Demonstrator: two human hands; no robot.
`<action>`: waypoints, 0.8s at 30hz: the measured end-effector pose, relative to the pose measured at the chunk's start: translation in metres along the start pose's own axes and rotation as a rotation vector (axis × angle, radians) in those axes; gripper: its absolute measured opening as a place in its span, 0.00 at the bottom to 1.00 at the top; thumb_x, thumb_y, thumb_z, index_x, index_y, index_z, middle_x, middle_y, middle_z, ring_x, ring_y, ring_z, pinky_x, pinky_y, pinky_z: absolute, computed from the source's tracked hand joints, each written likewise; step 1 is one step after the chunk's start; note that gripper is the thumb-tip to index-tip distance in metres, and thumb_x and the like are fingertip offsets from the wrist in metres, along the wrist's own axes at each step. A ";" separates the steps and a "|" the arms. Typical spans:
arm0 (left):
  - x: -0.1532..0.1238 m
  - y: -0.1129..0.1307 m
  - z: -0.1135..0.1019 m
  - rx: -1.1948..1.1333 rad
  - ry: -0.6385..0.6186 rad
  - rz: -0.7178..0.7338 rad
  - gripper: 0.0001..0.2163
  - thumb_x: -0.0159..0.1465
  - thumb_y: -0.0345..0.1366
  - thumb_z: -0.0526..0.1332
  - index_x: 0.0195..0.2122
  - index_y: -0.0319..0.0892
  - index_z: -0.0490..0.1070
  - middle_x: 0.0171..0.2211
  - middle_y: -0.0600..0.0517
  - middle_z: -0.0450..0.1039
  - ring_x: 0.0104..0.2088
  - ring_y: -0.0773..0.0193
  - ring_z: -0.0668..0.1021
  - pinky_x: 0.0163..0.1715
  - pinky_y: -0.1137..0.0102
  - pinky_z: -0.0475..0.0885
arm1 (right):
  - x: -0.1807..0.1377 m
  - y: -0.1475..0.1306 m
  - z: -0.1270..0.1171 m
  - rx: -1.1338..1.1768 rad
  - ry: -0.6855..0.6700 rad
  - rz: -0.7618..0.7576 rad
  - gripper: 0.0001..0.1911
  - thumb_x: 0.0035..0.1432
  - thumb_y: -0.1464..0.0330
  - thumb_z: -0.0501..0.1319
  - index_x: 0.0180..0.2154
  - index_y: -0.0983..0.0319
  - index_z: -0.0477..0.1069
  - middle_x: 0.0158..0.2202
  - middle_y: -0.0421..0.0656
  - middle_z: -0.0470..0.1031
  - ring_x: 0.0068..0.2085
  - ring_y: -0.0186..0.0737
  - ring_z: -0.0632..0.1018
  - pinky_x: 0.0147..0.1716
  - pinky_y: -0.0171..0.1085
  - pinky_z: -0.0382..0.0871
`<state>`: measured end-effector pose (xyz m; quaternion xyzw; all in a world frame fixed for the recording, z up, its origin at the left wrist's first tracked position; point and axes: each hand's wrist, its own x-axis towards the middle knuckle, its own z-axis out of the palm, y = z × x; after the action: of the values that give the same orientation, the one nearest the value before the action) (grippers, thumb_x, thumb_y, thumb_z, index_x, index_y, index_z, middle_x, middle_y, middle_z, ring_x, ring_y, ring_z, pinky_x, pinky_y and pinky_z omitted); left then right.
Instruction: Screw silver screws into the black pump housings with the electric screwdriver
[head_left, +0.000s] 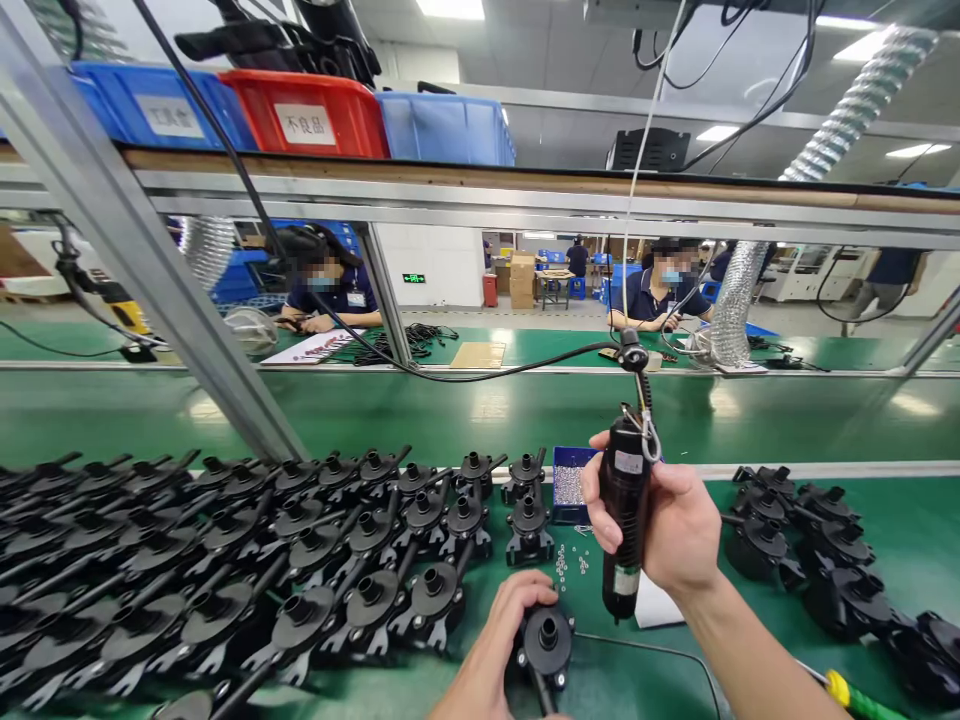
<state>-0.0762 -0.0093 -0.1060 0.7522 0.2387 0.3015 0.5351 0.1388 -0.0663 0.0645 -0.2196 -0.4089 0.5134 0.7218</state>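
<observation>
My right hand point(679, 520) is wrapped around a black electric screwdriver point(626, 490), which hangs upright from a cord and a cable. Its lower end is above the bench, to the right of a black round plastic housing point(547, 640) with a raised central spout. My left hand point(506, 640) grips that housing from its left side, fingers curled behind it and thumb near its lower edge. Small metal nuts point(570, 562) lie loose on the green mat beyond it. A blue bin point(564, 487) full of small metal parts stands behind them.
Rows of similar black housings point(300, 540) fill the left of the bench; more point(832, 550) stand at right. A screwdriver with a yellow-green handle point(859, 695) lies at lower right. A metal post point(172, 260) slants at left. Two co-workers sit across the green belt point(465, 400).
</observation>
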 end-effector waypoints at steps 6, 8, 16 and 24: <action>-0.004 0.013 -0.008 -0.104 -0.142 0.042 0.39 0.50 0.52 0.82 0.60 0.49 0.72 0.67 0.40 0.62 0.69 0.37 0.67 0.72 0.49 0.60 | -0.012 0.011 0.019 -0.184 -0.004 -0.139 0.21 0.65 0.51 0.71 0.51 0.58 0.79 0.35 0.43 0.80 0.21 0.33 0.71 0.21 0.33 0.64; -0.003 0.013 -0.008 -0.135 -0.156 0.042 0.39 0.50 0.50 0.81 0.61 0.48 0.72 0.68 0.40 0.61 0.69 0.36 0.66 0.72 0.47 0.59 | -0.016 0.020 0.025 -0.327 0.039 -0.191 0.15 0.65 0.57 0.75 0.47 0.57 0.78 0.32 0.39 0.77 0.21 0.31 0.70 0.22 0.32 0.64; 0.001 0.024 -0.006 -0.107 -0.140 0.026 0.37 0.49 0.42 0.80 0.61 0.50 0.73 0.65 0.44 0.68 0.66 0.40 0.71 0.70 0.53 0.63 | -0.017 0.048 0.031 -0.459 0.084 -0.207 0.10 0.66 0.64 0.72 0.43 0.58 0.72 0.29 0.36 0.73 0.21 0.30 0.68 0.21 0.31 0.64; 0.005 0.040 -0.001 -0.079 -0.089 -0.030 0.30 0.44 0.34 0.76 0.51 0.47 0.76 0.55 0.48 0.76 0.56 0.44 0.76 0.62 0.58 0.71 | -0.021 0.064 0.041 -0.650 0.316 -0.205 0.12 0.68 0.61 0.70 0.39 0.57 0.70 0.30 0.37 0.69 0.27 0.36 0.70 0.26 0.34 0.70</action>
<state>-0.0719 -0.0174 -0.0662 0.7395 0.2137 0.2690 0.5789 0.0667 -0.0654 0.0325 -0.4716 -0.4541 0.2417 0.7162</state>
